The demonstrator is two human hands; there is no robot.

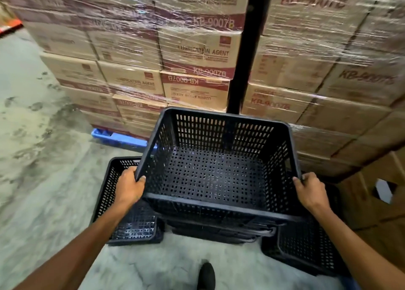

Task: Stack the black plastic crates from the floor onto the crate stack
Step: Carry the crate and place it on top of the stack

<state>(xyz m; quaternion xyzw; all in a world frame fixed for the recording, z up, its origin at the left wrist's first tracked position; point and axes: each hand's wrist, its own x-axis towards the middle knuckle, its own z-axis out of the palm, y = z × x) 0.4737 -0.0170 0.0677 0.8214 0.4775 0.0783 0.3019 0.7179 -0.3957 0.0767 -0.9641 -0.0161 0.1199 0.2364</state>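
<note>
Right now we hold a black crate [215,169] by its two near corners — our left hand [129,187] is wrapped over the rim at the near-left corner and our right hand [312,191] is clamped on the near-right corner. The crate is open side up and sits over a stack of black crates [221,230], whose rims show just beneath its near edge; we cannot tell whether it is fully seated. On the floor [43,158] to the left lies another crate [129,213], partly hidden by our left arm, and a further crate [304,246] lies to the right of the stack. At the far side stand wrapped cardboard boxes [197,52] on a blue pallet [122,139], with a black post [247,48] rising in front of them. A dark shoe [206,275] shows at the near edge.
</note>
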